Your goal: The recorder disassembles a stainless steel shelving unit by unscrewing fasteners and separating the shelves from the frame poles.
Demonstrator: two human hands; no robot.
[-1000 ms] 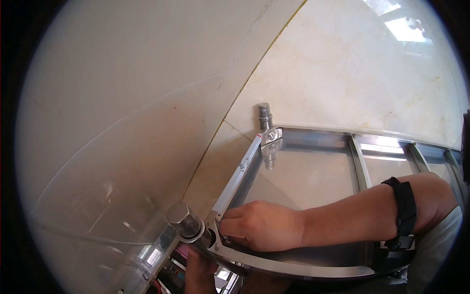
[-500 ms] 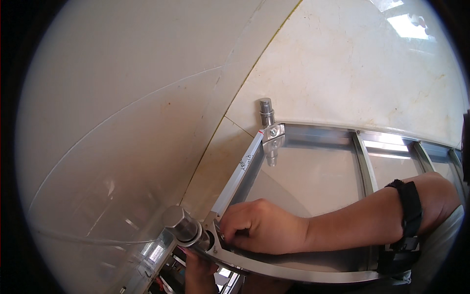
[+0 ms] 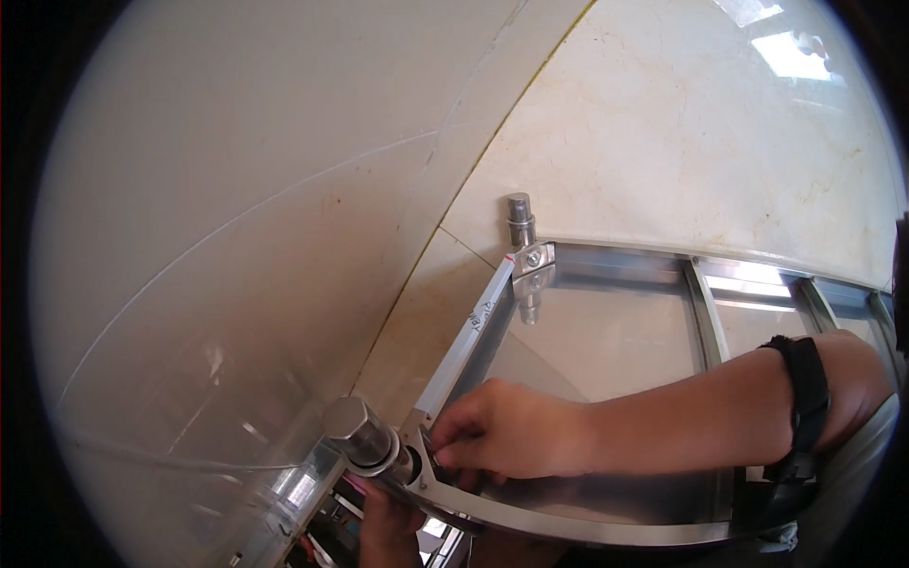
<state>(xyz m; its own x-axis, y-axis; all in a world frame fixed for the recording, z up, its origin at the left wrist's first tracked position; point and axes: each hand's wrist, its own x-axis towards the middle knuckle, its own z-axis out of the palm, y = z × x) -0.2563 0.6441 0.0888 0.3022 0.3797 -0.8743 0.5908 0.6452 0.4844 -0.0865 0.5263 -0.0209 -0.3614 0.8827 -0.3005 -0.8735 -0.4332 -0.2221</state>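
A stainless steel frame with crossbars (image 3: 705, 312) and a mirror-like panel (image 3: 606, 341) lies before me. At its near left corner sticks out a metal leg end (image 3: 360, 428) with a hexagonal tip. My right hand (image 3: 516, 431) reaches inside that corner, thumb and fingertips pinched together against the corner bracket (image 3: 426, 473). What they pinch is too small to make out. Below the leg end, outside the frame, is my left hand (image 3: 388, 525). The frame and leg hide its fingers, so its grip does not show.
A second metal leg end (image 3: 520, 220) stands at the far corner beside a bolted bracket (image 3: 535, 257). A pale strip with handwriting (image 3: 464, 346) runs along the left side. Glossy cream tiles (image 3: 682, 133) lie beyond. Several tools or parts (image 3: 317, 544) show at the lower left.
The fingers of my right hand have shifted slightly at the corner, and its forearm sits a little higher. The view has moved slightly. My left hand stays below the leg end.
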